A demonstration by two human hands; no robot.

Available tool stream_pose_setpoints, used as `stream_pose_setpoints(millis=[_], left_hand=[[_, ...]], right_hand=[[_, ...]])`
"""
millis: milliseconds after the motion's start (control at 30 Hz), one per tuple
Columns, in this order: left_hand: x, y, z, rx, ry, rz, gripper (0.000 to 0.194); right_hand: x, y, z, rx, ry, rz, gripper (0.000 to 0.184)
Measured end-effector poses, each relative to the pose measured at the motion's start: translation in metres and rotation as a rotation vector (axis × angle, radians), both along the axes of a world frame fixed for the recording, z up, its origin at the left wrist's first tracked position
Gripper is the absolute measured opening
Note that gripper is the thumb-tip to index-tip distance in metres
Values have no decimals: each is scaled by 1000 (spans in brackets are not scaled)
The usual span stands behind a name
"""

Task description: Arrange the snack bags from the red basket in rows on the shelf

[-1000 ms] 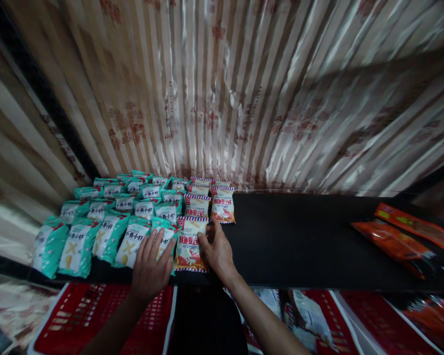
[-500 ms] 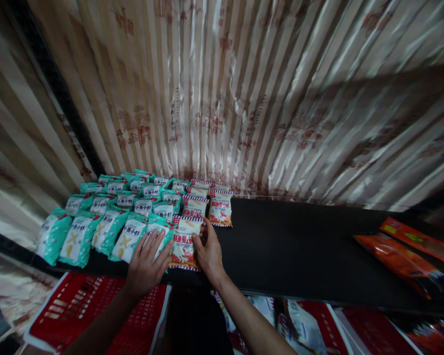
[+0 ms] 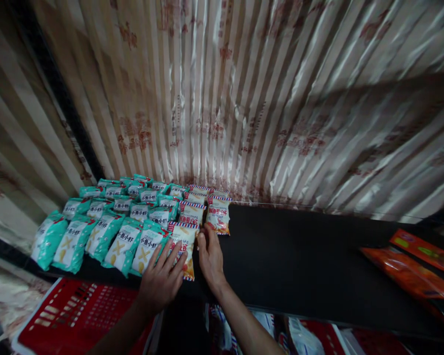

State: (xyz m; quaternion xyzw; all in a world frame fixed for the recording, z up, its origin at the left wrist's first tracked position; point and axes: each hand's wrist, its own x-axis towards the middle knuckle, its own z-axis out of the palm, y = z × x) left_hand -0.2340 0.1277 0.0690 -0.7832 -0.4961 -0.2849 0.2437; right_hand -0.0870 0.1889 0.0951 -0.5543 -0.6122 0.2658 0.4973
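Note:
My left hand [image 3: 163,278] lies flat with fingers stretched over the lower part of a white-and-orange snack bag [image 3: 185,235] with a striped edge, at the front of the shelf. It is not gripping the bag. My right hand [image 3: 211,260] stands just right of that bag, fingers extended and holding nothing; its fingertips are near a second such bag [image 3: 218,216] behind. Another matching bag [image 3: 191,215] leans in the row further back. To the left, several teal-and-white snack bags [image 3: 74,244] stand in tilted rows, the nearest one [image 3: 148,246] beside my left fingers.
The black shelf [image 3: 281,261] runs to the right, where orange packets [image 3: 407,273] lie. Below its front edge are a red basket [image 3: 85,315] at left and more packaged goods [image 3: 303,335] at right. A striped curtain [image 3: 244,98] hangs behind.
My left hand has shifted right, from the front teal bag onto the front white-and-orange bag. My right hand has let go of that bag's right edge. The view has tilted slightly.

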Motion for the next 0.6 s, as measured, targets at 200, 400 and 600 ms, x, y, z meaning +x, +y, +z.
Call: stream_pose_setpoints(millis=[200,400,600], left_hand=[[0,1,-2,3,-16,-5,39],[0,-1,-3,52,-46,-47,38],[-2,1,-8,54,-54,-57,35]], right_hand=[[1,11,7,-26,-11,109,49],[-1,17,11,35,-31,183,46],[1,22,7,50,-19,109,50]])
